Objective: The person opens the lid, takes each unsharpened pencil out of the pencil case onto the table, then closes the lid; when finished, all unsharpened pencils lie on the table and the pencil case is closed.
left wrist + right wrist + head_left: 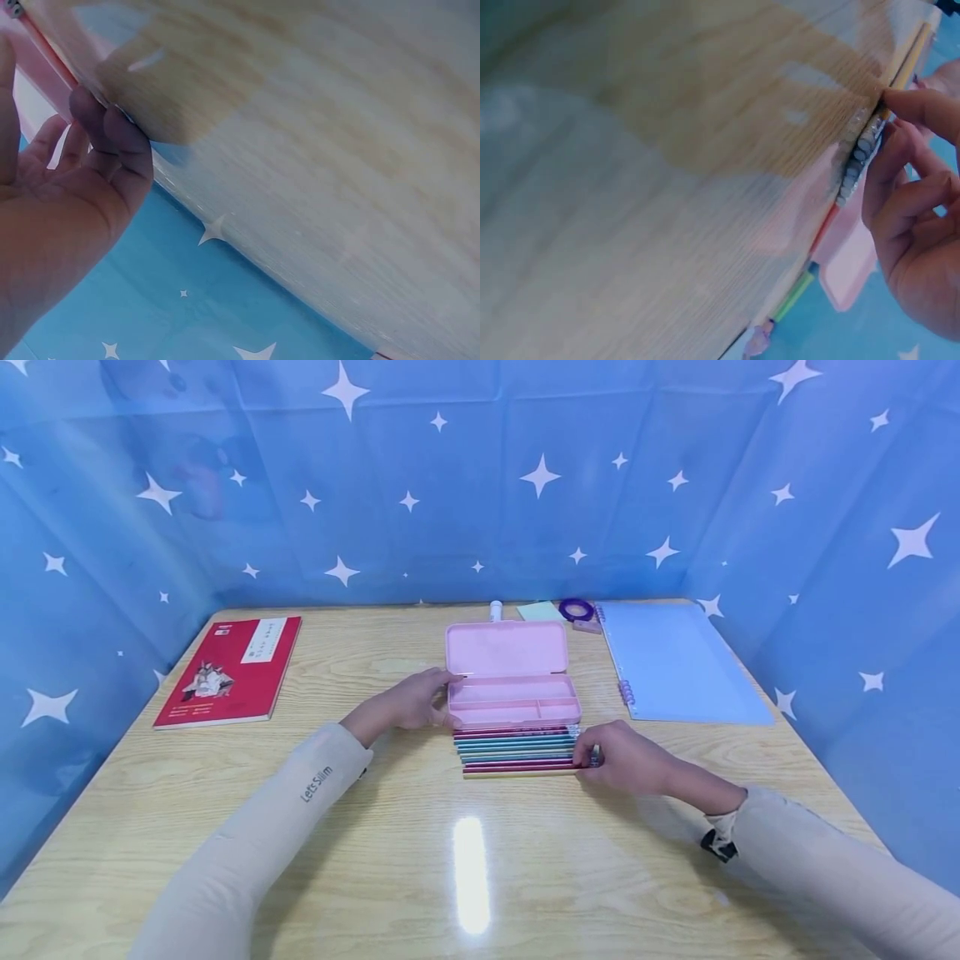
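Observation:
A pink pencil case (507, 650) lies with its lid folded back, its tray split into compartments. At its left end my left hand (417, 700) holds it, forefinger near the hinge and thumb by the front corner; the left wrist view shows this hand (82, 172) with bent fingers along the pink edge. In front of the case several pencils (517, 747), red, green and yellow, lie side by side. My right hand (622, 758) pinches at their right ends, with thumb and forefinger on the nearest, yellow pencil (909, 64). Part of the row's right end is hidden by those fingers.
A red book (225, 677) lies at the left. At the right is a spiral-bound notebook with a pale blue cover (682, 664). Behind the case are a white tube (496, 611), pale green paper (536, 611), a purple tape roll (576, 602) and a small pinkish block (587, 627).

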`<state>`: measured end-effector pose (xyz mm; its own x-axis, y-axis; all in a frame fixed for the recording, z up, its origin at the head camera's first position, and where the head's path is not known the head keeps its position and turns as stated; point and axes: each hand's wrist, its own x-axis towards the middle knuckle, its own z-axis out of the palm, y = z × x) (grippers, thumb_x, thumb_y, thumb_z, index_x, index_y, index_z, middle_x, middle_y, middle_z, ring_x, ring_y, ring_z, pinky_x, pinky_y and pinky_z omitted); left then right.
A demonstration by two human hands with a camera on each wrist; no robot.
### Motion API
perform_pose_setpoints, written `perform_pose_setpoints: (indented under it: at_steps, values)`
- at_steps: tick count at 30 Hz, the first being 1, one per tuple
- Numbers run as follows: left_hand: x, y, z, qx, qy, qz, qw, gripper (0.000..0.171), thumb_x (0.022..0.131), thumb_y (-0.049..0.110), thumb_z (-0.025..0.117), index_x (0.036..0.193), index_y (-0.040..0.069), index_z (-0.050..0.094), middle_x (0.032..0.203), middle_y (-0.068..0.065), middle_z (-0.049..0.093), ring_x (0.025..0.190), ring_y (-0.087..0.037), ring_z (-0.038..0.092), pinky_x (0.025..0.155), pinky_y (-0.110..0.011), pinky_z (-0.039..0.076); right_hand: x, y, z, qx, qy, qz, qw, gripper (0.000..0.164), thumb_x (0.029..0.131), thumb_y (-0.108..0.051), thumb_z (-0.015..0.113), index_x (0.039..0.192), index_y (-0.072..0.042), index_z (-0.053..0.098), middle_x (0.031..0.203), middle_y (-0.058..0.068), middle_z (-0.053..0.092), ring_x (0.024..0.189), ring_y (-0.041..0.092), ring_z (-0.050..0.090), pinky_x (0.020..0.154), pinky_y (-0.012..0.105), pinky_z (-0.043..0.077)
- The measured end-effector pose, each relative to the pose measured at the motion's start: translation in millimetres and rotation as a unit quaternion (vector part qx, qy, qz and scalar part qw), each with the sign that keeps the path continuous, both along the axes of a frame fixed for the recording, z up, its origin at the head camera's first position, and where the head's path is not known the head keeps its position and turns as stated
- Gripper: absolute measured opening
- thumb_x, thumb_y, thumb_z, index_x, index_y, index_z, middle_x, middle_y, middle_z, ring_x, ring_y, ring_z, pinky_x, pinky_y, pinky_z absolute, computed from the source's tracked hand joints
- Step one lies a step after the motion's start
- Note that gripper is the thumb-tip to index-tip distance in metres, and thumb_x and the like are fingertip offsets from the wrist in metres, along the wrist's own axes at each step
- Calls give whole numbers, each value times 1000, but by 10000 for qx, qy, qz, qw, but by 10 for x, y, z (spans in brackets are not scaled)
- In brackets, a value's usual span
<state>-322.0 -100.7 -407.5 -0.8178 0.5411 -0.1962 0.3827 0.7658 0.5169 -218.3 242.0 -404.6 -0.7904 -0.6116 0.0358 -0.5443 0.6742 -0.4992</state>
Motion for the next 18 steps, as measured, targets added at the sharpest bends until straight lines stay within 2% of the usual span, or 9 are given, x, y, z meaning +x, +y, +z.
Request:
perform_pose_setpoints:
  at_steps: [13,18]
  values:
    - [22,-7,1,-25,45,-17,10000,94,79,50,77,155,14,34,154,-11,37,145,-29,30,120,-42,25,-20,37,9,-101,-242,-27,9997,12,83,-4,78,86,-14,72,79,-9,65,66,6,55,57,23,49]
    - [11,-11,-6,28,75,-85,9999,94,80,50,76,155,14,33,157,-12,33,147,-29,27,120,-42,23,-106,57,109,-166,-450,-359,9982,11,84,-11,79,92,-12,72,84,-5,66,61,12,53,53,25,48]
